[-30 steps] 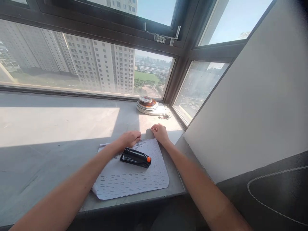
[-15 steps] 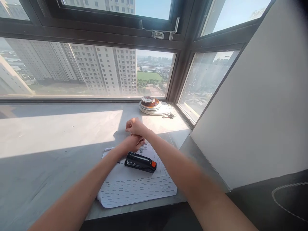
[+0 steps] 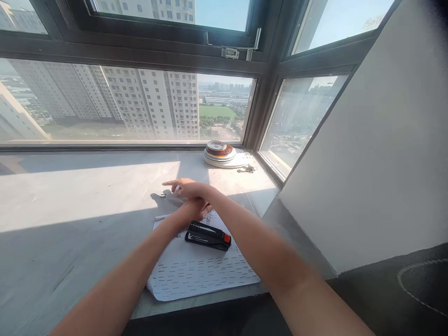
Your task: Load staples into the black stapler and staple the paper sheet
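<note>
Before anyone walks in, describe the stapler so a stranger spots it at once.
Find the grey sill under the windows. Near its front edge lies white paper marked with short dashes. On it rests the stapler, set apart by its black body and orange-red patch.

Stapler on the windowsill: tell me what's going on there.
A person's right hand crosses over their left hand, one finger stretched out above the sill. The left hand is by the far edge of the paper, partly hidden, so its grip can't be told. The black stapler lies on the paper, held by neither hand.
</note>
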The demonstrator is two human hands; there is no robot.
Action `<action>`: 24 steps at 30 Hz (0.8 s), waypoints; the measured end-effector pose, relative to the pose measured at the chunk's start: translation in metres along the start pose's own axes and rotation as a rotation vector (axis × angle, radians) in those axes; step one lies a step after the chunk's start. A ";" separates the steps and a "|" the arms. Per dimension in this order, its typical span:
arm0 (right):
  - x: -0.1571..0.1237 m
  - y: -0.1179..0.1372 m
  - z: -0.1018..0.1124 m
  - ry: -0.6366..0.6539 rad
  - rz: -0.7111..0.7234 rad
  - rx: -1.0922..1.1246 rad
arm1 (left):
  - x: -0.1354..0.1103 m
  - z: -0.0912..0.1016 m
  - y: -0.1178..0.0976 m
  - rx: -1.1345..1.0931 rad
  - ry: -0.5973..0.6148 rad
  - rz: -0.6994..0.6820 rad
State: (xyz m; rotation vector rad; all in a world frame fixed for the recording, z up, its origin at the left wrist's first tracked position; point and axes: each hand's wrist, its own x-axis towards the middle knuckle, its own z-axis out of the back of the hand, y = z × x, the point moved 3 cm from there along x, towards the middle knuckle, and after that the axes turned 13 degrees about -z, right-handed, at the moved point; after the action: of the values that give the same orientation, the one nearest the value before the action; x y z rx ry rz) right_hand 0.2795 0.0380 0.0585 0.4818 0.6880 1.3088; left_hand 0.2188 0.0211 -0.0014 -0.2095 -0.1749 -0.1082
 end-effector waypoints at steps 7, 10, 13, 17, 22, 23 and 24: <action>-0.091 -0.019 0.032 -0.147 0.214 0.278 | 0.001 0.006 -0.005 -0.061 0.022 0.037; -0.127 -0.028 0.031 -0.073 0.288 0.355 | 0.003 0.006 -0.004 -0.090 0.025 0.073; -0.145 -0.035 0.023 0.036 0.378 0.332 | 0.004 0.009 -0.003 -0.124 0.040 0.075; -0.156 -0.035 0.013 0.304 0.424 0.187 | 0.005 0.014 0.000 -0.135 0.037 0.035; -0.160 -0.027 0.006 0.236 0.392 0.051 | 0.002 0.011 0.005 -0.216 -0.057 0.011; -0.159 -0.027 0.004 0.220 0.386 0.020 | 0.002 0.010 0.005 -0.231 -0.066 0.017; -0.159 -0.028 0.002 0.203 0.377 -0.011 | 0.001 0.010 0.005 -0.248 -0.073 0.020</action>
State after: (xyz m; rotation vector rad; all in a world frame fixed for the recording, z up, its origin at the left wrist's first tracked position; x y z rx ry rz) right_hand 0.2832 -0.1225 0.0707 0.4891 0.7816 1.7331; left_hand 0.2185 0.0278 0.0076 -0.4630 -0.2318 -0.1022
